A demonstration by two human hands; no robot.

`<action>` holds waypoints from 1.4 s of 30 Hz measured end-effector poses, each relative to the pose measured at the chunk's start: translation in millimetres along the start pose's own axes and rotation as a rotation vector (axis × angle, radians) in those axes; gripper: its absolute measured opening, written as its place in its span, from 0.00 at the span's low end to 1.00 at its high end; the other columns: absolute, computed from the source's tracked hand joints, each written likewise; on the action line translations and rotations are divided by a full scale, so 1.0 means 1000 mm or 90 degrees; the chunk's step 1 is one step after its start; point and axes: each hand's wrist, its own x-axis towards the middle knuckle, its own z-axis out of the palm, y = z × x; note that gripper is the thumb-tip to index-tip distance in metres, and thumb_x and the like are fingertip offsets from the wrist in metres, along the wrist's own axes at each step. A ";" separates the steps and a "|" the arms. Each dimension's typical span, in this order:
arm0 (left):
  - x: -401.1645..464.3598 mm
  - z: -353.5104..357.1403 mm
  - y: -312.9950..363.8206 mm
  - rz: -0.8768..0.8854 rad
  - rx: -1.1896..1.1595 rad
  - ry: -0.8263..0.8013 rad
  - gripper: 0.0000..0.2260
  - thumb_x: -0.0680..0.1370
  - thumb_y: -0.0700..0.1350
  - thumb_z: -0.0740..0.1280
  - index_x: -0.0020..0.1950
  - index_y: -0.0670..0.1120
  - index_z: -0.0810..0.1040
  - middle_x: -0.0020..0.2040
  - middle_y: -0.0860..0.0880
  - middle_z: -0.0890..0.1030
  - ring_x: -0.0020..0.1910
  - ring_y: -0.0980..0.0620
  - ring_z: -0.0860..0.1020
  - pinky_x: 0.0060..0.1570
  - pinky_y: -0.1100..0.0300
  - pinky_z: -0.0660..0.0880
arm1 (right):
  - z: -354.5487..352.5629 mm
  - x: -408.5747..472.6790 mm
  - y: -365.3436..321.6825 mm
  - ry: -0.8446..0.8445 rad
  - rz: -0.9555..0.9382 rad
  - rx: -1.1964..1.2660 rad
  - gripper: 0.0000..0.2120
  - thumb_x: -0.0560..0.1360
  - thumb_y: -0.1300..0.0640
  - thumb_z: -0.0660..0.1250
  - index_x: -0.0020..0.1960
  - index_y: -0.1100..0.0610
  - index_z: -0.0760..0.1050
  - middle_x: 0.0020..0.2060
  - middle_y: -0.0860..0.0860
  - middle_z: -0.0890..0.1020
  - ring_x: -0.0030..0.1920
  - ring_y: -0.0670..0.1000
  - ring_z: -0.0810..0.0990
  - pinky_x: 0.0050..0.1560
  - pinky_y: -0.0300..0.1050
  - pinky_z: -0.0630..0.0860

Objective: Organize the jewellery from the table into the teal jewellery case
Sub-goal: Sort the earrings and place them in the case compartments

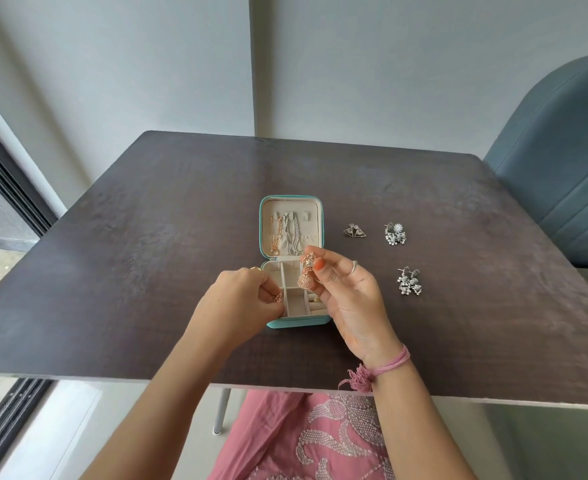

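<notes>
The teal jewellery case (pixel 261 233) lies open in the middle of the dark table (pixel 147 237), its cream lid propped up with a rose-gold chain (pixel 275 233) and a silver chain (pixel 292 237) hanging inside. My right hand (pixel 349 299) pinches a rose-gold dangling earring (pixel 306 277) above the case's compartments. My left hand (pixel 242 301) pinches a second rose-gold earring (pixel 278 298) at the case's left edge. On the table to the right lie three silver earring pairs: a triangular pair (pixel 354 231), a flower pair (pixel 395 233) and a beaded cluster pair (pixel 409 282).
A blue-grey upholstered chair (pixel 559 161) stands at the table's right far corner. A grey wall rises behind the table. A sliding window frame (pixel 5 181) runs along the left. The table's near edge crosses above my pink clothing (pixel 303 441).
</notes>
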 end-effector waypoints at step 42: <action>0.007 -0.005 -0.026 0.123 -0.348 0.004 0.09 0.75 0.44 0.71 0.54 0.51 0.83 0.46 0.54 0.85 0.46 0.57 0.83 0.51 0.53 0.80 | 0.013 0.008 0.001 0.007 -0.005 -0.245 0.07 0.74 0.64 0.68 0.48 0.56 0.82 0.44 0.50 0.86 0.46 0.47 0.84 0.47 0.38 0.79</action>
